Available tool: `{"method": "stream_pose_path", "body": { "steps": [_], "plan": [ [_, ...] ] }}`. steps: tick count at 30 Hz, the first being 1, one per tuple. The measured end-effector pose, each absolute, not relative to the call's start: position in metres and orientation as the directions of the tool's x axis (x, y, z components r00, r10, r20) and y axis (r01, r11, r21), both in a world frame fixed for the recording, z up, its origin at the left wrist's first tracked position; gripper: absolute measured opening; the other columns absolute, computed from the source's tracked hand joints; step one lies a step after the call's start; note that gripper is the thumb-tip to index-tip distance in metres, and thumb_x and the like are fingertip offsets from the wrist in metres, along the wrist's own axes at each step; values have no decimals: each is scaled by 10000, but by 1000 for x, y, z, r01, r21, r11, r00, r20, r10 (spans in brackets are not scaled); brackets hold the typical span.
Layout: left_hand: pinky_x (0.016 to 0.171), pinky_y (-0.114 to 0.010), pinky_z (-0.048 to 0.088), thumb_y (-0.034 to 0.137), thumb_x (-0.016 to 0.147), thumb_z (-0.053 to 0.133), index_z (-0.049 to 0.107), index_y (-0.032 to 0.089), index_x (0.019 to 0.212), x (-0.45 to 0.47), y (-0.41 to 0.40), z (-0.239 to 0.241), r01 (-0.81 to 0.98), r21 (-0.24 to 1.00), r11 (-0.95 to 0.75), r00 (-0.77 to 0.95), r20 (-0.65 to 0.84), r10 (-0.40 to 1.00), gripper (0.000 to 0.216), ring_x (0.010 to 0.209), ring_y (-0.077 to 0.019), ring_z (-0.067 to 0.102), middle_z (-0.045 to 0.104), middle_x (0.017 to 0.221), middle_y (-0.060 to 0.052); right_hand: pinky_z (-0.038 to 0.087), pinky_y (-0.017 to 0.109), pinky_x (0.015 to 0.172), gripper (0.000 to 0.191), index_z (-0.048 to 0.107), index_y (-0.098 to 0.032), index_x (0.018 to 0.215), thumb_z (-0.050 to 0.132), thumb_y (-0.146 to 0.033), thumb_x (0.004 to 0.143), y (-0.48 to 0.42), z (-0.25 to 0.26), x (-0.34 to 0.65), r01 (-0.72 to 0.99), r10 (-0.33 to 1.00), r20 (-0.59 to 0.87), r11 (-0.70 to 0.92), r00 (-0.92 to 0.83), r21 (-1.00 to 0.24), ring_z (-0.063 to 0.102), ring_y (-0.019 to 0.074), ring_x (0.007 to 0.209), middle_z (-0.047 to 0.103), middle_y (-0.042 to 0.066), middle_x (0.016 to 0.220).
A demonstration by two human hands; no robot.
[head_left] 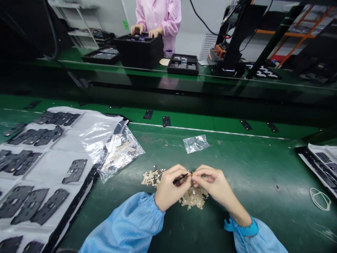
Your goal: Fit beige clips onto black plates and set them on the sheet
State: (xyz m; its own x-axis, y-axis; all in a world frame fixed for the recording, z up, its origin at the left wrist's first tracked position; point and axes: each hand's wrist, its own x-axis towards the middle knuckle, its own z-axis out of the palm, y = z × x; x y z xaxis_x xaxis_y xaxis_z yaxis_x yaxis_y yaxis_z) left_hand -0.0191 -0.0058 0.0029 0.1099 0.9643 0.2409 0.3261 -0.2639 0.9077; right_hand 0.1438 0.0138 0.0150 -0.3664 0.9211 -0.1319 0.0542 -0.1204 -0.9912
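Both hands meet above the bench, fingertips almost touching. My left hand is closed round a thin black part, seen mostly edge-on and partly covered by the fingers. Thumb and forefinger of my right hand pinch at its right end, where a tiny orange-gold bit shows; what exactly the right fingers hold is too small to name. Under the hands lies a loose pile of small beige cut pieces. A smaller heap of beige and dark pieces is beside my left hand.
At left, a white tray bears several black plates; a clear bag of pieces overlaps its edge. A small plastic bag lies ahead, a rubber band at right. Black parts dot the green strip. Opposite stands a pink-coated person.
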Motion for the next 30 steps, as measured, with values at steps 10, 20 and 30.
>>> {"method": "stream_pose_path", "body": {
  "steps": [10, 20, 30],
  "plan": [
    [483, -213, 350, 105, 762, 539, 611, 149, 654, -25, 4, 0, 406, 904, -133, -11, 151, 989, 138, 530, -89, 462, 562, 675, -10, 562, 274, 586, 110, 697, -185, 749, 671, -288, 775, 18, 18, 152, 80, 969, -42, -23, -244, -997, 599, 138, 617, 584, 33, 776],
    [583, -251, 436, 224, 817, 554, 587, 169, 715, -26, -4, -8, 692, 628, -357, 287, 215, 933, 120, 629, -146, 554, 553, 699, -22, 579, 279, 571, 180, 694, -171, 730, 744, -341, 693, 26, 12, 159, 3, 992, -97, -97, -84, -995, 598, 151, 649, 607, 35, 767],
    [697, -257, 474, 160, 836, 525, 619, 180, 941, -20, -10, 0, 486, 787, -380, 98, 383, 918, 141, 757, -146, 574, 567, 842, -57, 573, 257, 542, 222, 651, -166, 718, 721, -377, 709, 14, 4, 137, 9, 973, -147, -148, -180, -989, 574, 131, 598, 558, 15, 715]
  ]
}}
